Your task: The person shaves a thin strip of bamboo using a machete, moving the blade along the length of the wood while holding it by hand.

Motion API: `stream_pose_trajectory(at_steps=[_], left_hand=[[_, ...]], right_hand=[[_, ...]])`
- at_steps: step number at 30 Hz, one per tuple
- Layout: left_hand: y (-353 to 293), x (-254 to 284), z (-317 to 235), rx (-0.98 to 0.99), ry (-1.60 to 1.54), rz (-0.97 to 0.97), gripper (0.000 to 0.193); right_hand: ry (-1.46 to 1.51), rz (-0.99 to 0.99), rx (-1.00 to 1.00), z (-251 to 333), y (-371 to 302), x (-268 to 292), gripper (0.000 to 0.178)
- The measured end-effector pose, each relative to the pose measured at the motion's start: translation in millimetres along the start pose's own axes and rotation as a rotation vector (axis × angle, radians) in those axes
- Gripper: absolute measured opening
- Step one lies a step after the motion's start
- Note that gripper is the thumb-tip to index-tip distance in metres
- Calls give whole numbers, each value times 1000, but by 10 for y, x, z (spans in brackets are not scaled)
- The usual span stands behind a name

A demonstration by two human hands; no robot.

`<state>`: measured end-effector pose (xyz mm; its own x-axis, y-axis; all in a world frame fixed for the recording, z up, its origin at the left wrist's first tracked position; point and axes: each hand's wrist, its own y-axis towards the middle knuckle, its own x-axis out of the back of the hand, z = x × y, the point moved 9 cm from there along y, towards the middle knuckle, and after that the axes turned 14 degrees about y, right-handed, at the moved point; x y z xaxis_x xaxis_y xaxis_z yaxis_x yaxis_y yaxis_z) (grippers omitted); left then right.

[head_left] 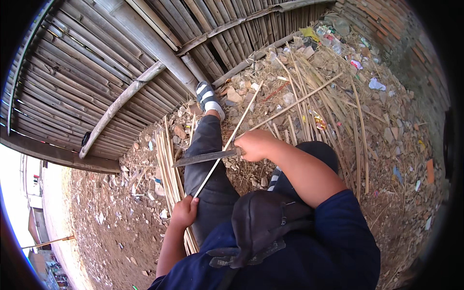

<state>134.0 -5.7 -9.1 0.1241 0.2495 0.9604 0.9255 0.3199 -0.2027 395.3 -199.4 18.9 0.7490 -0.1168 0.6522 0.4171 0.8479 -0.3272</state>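
Observation:
My left hand [183,211], beside my left thigh, is closed on the lower end of a thin pale bamboo strip [244,118]. The strip slants up and away over my outstretched left leg [205,140]. A long knife [200,159] with a dark, worn blade is gripped in my right hand [256,145]. Its blade lies across the strip at about knee height and points left, the tip beyond my leg. The knife's handle is mostly hidden by my fingers. Whether the edge bites into the strip I cannot tell.
Along my left leg lies a bundle of pale strips [169,176]. More long strips [333,108] are spread on the stony, littered ground to the right. A bamboo slat wall [92,77] stands ahead and left, a brick wall [382,24] at the far right.

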Motion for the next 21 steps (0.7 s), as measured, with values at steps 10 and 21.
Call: stream_pose_trajectory(at_steps=[10, 21], left_hand=[[-3, -39, -5, -1, -4, -49, 39], [-28, -17, -55, 10, -7, -94, 36]], right_hand=[[224, -349, -193, -701, 14, 582, 41], [252, -70, -43, -513, 185, 261, 47]])
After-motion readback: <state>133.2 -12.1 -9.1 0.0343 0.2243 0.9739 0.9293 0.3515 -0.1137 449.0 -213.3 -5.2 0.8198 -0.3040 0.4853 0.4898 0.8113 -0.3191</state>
